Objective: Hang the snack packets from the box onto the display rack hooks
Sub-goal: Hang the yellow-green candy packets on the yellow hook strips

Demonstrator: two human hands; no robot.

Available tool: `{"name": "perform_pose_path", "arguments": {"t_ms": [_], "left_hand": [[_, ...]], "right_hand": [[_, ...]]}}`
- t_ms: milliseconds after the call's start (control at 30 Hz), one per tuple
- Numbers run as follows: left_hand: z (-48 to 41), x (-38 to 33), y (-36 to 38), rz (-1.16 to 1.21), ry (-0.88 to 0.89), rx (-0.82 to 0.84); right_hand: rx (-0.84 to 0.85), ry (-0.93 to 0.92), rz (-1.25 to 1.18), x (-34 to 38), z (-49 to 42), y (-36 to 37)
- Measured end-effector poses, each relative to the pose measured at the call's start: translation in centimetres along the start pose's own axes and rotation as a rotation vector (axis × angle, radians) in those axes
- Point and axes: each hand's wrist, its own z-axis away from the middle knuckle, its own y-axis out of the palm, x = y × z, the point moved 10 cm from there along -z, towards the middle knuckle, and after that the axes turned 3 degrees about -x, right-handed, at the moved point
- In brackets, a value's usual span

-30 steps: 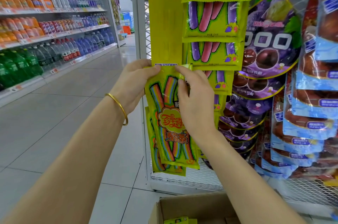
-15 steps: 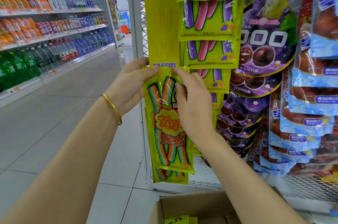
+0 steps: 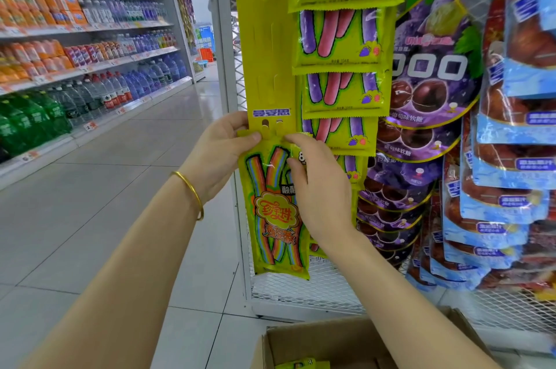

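The left hand (image 3: 222,152) and right hand (image 3: 319,188) are pinching the top corners of the rainbow snack packet (image 3: 275,212) hanging between them, against the yellow strip (image 3: 261,37).

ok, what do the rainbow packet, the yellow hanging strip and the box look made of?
rainbow packet: thin plastic film, glossy; glare streaks and soft wrinkles.
yellow hanging strip: card or stiff plastic, satin; flat with die-cut tabs, can't tell which.
box: brown cardboard, probably corrugated, matte; raw folded flaps.
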Motion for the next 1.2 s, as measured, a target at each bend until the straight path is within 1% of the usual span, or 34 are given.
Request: {"name": "perform_pose_path", "arguments": {"t_ms": [100, 233, 333, 400, 600, 733, 800, 867, 967, 1033, 1067, 1100, 1133, 1200], "left_hand": [[0.1, 0.0, -0.4, -0.101, 0.028, -0.048], [0.1, 0.0, -2.1, -0.248, 0.053, -0.206], [0.1, -0.7, -2.9, -0.428, 0.142, -0.302], [0.2, -1.1, -3.2, -0.533, 0.193, -0.365], [0.7, -1.7, -3.2, -0.706, 0.248, -0.436], [1.2, -2.2, -2.9, -0.834, 0.268, -0.452], [1.3, -2.2, -2.8, -0.862, 0.273, -0.445], [1.8, -2.1, -2.9, -0.826, 0.25, -0.442], [3.3, 0.2, -4.2, -0.733, 0.141, -0.465], [5.4, 3.6, -5.1, -0.761, 0.015, -0.486], [6.4, 5.6, -5.0, -0.788, -0.06, -0.458], [7.6, 8.1, -4.3, -0.827, -0.151, -0.379], [9.0, 10.8, -2.9, -0.88, -0.25, -0.252], [11.5, 15.7, 0.6, -0.958, -0.386, 0.051]], "right_hand": [[-0.006, 0.012, 0.026, 0.0, 0.1, 0.0], [-0.019, 0.027, 0.039, 0.1, 0.3, -0.4], [-0.005, 0.038, 0.083, -0.5, 0.4, -0.3], [-0.021, 0.008, 0.133, -0.6, 0.4, -0.2], [-0.121, -0.115, 0.25, -0.2, 0.5, -0.2], [-0.167, -0.149, 0.262, -0.4, 0.8, -0.2], [-0.165, -0.166, 0.256, -0.7, 1.3, -0.1], [-0.163, -0.177, 0.248, -1.2, 1.9, -0.4], [-0.167, -0.19, 0.178, -2.4, 4.0, -1.7], [-0.097, -0.162, 0.121, -4.4, 6.5, -1.9], [-0.029, -0.108, 0.091, -6.1, 7.8, -1.5], [0.085, -0.01, 0.058, -8.6, 9.6, -0.4], [0.23, 0.121, 0.019, -11.6, 11.8, 1.4], [0.526, 0.421, -0.037, -17.7, 18.0, 5.4]]}}
